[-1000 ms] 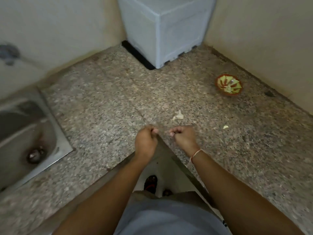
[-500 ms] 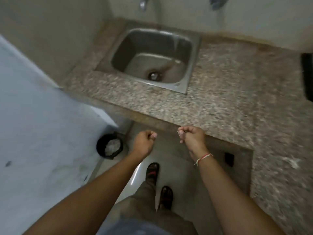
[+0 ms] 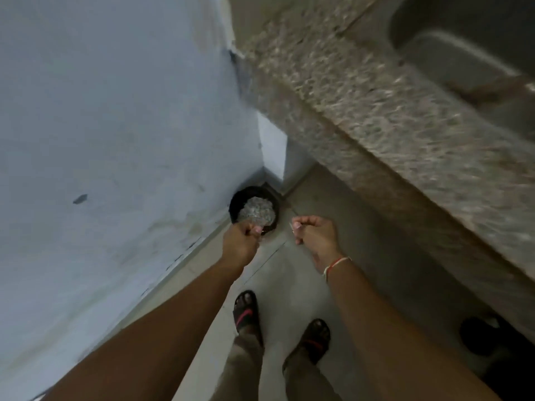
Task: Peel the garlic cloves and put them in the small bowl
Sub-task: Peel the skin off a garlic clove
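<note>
There are no words, numbers, labels or signs to read anywhere here. The sandal below the left hand has a red curved mark on its strap. It looks like a brand mark, but it is too blurry to tell which brand.

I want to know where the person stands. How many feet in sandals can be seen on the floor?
2. The left foot in a black sandal with a red stripe is nearer the pale blue wall; the right foot in a similar sandal is nearer the speckled granite counter.
</note>
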